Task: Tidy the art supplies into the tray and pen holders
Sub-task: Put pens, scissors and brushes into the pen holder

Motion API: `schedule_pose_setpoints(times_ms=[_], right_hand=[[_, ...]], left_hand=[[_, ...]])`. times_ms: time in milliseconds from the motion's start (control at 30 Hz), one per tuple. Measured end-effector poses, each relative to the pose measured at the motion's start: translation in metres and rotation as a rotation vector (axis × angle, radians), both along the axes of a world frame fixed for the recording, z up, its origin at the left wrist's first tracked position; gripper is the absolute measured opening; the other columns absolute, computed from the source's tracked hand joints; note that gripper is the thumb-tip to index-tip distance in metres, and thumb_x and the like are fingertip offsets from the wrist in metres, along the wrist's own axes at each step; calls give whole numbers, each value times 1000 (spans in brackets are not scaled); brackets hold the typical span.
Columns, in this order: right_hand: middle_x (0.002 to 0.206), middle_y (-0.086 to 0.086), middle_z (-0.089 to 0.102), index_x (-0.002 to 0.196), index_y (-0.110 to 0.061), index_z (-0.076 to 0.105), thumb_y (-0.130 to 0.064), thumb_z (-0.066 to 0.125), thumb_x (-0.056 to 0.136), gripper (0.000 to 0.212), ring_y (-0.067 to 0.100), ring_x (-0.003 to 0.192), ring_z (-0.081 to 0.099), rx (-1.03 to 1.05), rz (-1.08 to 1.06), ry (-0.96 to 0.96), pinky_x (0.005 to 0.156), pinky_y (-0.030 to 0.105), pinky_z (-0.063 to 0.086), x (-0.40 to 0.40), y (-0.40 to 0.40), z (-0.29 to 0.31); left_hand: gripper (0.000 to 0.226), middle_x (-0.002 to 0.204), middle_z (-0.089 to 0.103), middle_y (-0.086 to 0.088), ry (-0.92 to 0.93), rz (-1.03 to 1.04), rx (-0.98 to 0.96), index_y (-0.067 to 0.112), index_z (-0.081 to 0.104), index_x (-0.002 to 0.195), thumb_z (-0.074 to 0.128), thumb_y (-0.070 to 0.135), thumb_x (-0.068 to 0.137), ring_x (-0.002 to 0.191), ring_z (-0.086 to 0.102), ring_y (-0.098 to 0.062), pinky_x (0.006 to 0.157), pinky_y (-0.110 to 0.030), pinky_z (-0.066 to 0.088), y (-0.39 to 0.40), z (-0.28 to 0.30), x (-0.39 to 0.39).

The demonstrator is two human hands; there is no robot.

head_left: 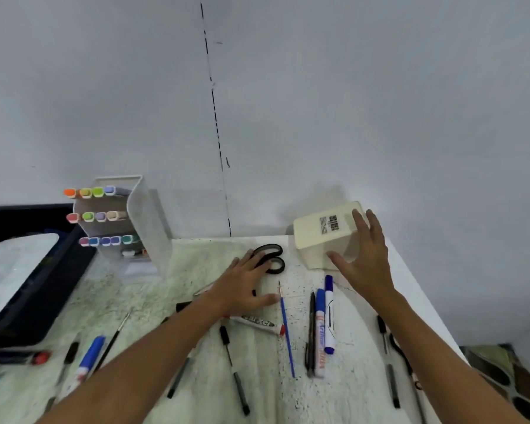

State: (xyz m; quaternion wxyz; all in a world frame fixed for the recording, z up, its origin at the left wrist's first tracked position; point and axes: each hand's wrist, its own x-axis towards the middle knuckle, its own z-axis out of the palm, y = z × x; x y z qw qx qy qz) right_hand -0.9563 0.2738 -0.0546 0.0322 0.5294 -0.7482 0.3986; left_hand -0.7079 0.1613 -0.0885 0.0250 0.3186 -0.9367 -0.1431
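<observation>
Here a clear marker rack [126, 218] is standing at the counter's [404, 280] far left. The left hand [242, 286] is lying flat, fingers [251, 260] spread, touching black scissors [273, 258]. Markers [325, 325] are lying between the arms. The right hand [364, 255], fingers spread, is touching a cream pen holder [322, 237] tipped over.

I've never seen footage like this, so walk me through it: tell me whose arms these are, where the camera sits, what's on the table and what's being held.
One picture, taken from a camera worn on a person's head, looking down at their own bare arms; there is no machine. The left hand lies flat on black scissors. The right hand spreads its fingers against a cream box bearing a barcode; a firm grip isn't clear. Blue markers, a thin blue brush and black pens lie loose on the speckled table. A clear rack holds coloured markers.
</observation>
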Motion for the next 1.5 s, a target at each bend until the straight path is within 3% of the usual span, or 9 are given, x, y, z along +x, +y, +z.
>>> schedule_pose_setpoints(times_ms=[633,767,900,1000,1100,1167,1300,1400,1500], right_hand=[[158,11,19,151,-15,23,-20,80,76,95,27,145,20,-51,29,-108,112,58,29,1,6,-5],[156,8,25,152,-14,18,-15,80,76,97,23,144,21,-79,85,-146,115,51,27,-4,15,-7],[151,-11,24,150,-31,9,-19,80,77,102,3,137,22,-70,127,-190,112,34,26,-15,26,-10],[152,-12,25,150,-35,5,-26,79,78,104,10,138,29,-23,138,-227,110,35,32,-23,35,-18],[157,-4,26,148,-45,-1,-34,77,79,105,15,137,35,8,132,-276,109,35,35,-31,45,-23],[158,-6,23,146,-52,-3,-37,77,78,106,13,137,36,12,128,-336,108,35,36,-36,53,-28],[158,-9,25,143,-59,-1,-36,78,78,105,9,133,40,4,97,-419,103,28,37,-45,65,-34],[153,-5,32,148,-47,4,-31,79,78,104,12,130,43,-49,74,-486,100,27,37,-44,64,-34],[150,-5,34,152,-40,9,-42,78,73,105,9,127,43,-158,68,-609,103,31,38,-35,56,-26]], left_hand=[[88,159,8,13,60,-209,71,29,31,149,38,82,79,145,-11,0,120,-32,-4,60,-1,50],[73,157,23,9,177,-184,51,29,37,146,50,67,86,146,8,-5,118,-29,14,52,14,25],[64,146,43,-5,360,-161,-40,18,44,143,66,41,87,136,34,-15,110,-36,36,37,42,-39],[78,148,38,-12,424,-177,-116,15,38,146,75,34,80,139,30,-28,112,-46,30,22,55,-92],[104,160,14,-7,243,-87,-122,30,14,153,77,49,72,147,5,-30,116,-56,12,3,55,-128],[117,160,10,-6,187,-53,-48,34,5,153,80,54,66,147,6,-29,115,-58,11,-9,49,-138],[127,138,43,0,331,-53,-14,35,8,152,87,51,54,121,40,-24,103,-42,34,-21,42,-140],[133,124,49,6,399,-59,103,46,0,149,89,52,50,112,42,-16,92,-32,36,-18,45,-132],[139,111,50,25,532,-15,361,57,-5,144,93,48,46,101,52,2,82,-13,42,-14,53,-114]])
